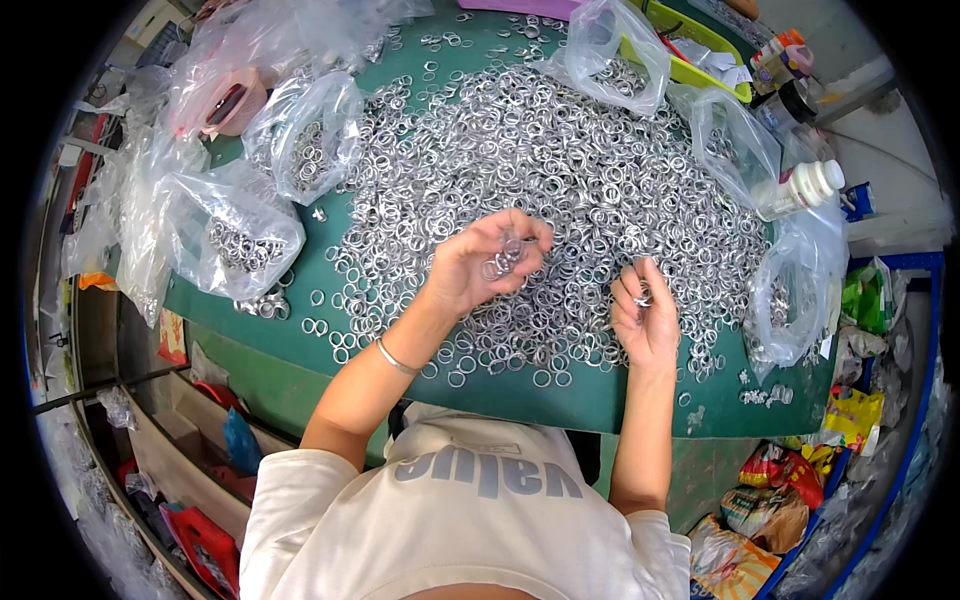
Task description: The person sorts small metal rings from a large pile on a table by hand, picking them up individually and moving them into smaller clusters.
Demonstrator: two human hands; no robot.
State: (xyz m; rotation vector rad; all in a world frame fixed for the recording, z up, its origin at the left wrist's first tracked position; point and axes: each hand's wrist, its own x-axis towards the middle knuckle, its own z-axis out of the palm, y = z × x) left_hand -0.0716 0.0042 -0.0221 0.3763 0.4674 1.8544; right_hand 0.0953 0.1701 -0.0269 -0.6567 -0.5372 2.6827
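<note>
A wide heap of silver metal rings (560, 170) covers the middle of the green table (250, 335). Over the heap's near part, my left hand (485, 262) is turned palm up with its fingers curled round several rings. To its right, my right hand (645, 312) pinches a silver ring (643, 296) between thumb and fingers, just above the heap. The two hands are apart. A few loose rings (318, 326) lie at the heap's left edge, near my left forearm, which wears a metal bangle (396, 358).
Clear plastic bags with rings stand at the left (240, 225) and right (790, 290). A pink container (238, 102) sits far left, a green basket (700, 70) far right. A white bottle (800, 190) leans at the right edge. Small metal pieces (768, 395) lie near the front right corner.
</note>
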